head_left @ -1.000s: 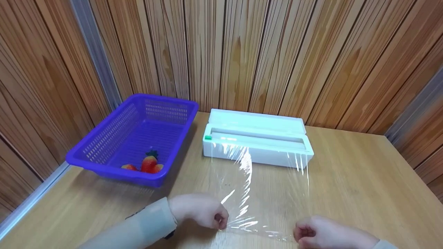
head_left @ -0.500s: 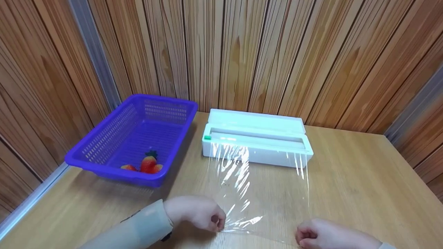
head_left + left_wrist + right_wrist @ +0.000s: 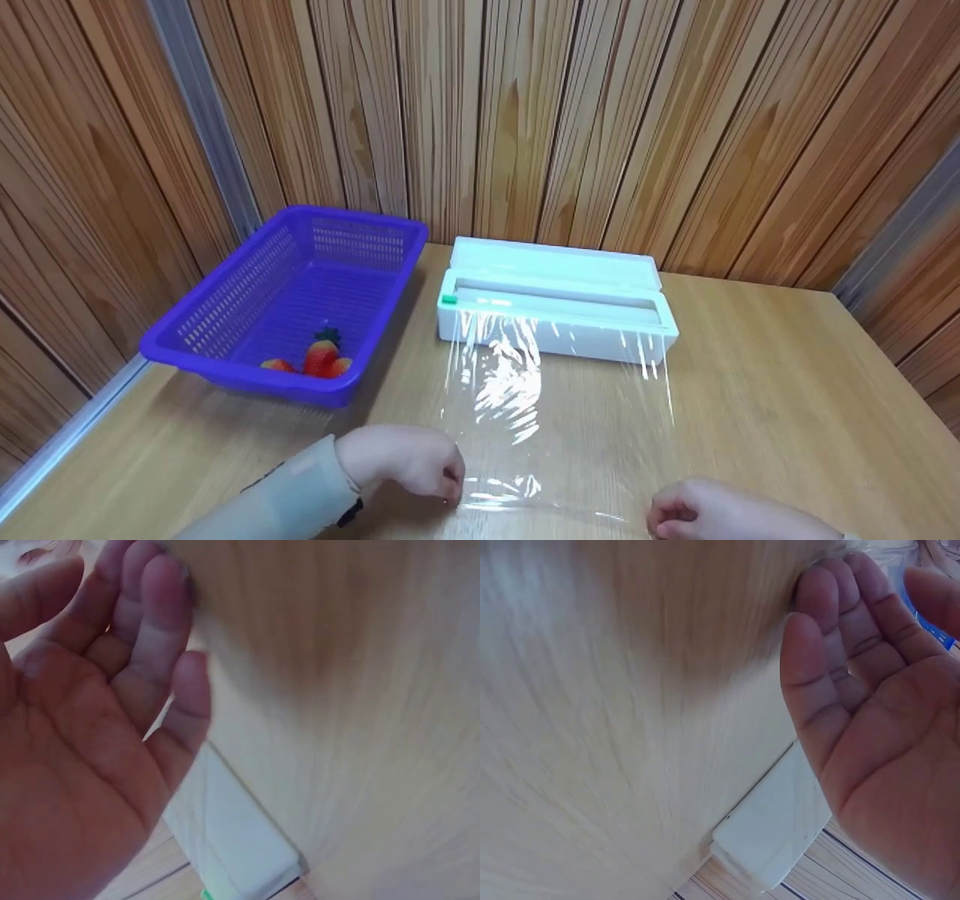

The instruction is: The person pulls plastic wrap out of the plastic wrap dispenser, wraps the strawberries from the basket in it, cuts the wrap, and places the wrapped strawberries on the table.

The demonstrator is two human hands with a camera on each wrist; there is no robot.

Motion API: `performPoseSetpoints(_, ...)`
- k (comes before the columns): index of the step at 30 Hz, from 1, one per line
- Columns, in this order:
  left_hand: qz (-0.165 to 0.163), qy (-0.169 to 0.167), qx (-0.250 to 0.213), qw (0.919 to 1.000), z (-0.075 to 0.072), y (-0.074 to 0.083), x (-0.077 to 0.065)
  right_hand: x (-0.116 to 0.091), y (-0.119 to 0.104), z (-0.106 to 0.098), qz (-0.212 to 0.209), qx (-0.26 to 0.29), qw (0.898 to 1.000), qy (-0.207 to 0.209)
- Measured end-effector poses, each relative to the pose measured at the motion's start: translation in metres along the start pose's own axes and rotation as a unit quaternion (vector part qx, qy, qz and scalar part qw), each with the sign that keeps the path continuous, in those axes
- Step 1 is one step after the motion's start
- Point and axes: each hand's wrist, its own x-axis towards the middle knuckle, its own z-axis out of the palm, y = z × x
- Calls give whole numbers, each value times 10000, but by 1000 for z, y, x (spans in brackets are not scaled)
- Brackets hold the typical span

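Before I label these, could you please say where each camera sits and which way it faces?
Head: worn on the head, facing forward and down at the table, purple basket, white box and clear film; left hand, right hand and left sleeve show.
Left wrist: worn there, looking past the left palm and fingers toward the table and white box.
Right wrist: worn there, looking past the right palm and fingers toward the table and white box.
Shared: the two wrist views both show the white box, also in the head view.

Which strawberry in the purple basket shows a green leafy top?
The middle strawberry: green leaves show at its top, with none visible on the left strawberry or right one.
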Motion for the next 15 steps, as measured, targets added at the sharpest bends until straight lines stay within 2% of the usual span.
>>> performPoseSetpoints(2, -257, -177, -217, 9993, -3, -1, -3, 0, 1, -1, -112, 44, 9999, -44)
performPoseSetpoints(4, -455, -309, -381, 9978, -6, -1, -6, -1, 1, -2, 37, 315, 9994, -149)
performPoseSetpoints(8, -715, -479, -303, 9958, -10, 3, -7, -1, 1, -2, 301, 619, 9973, -237)
performPoseSetpoints(10, -751, -357, 94, 9965, -13, 7, -5, -1, 1, -2, 225, 626, 9975, -240)
performPoseSetpoints(12, -675, -76, 363, 9970, -16, 12, 0, -1, 2, -1, 34, 566, 9981, -223)
performPoseSetpoints(15, -161, 504, 711, 9961, -22, 24, 13, 0, 4, 0, -241, 529, 9981, -212)
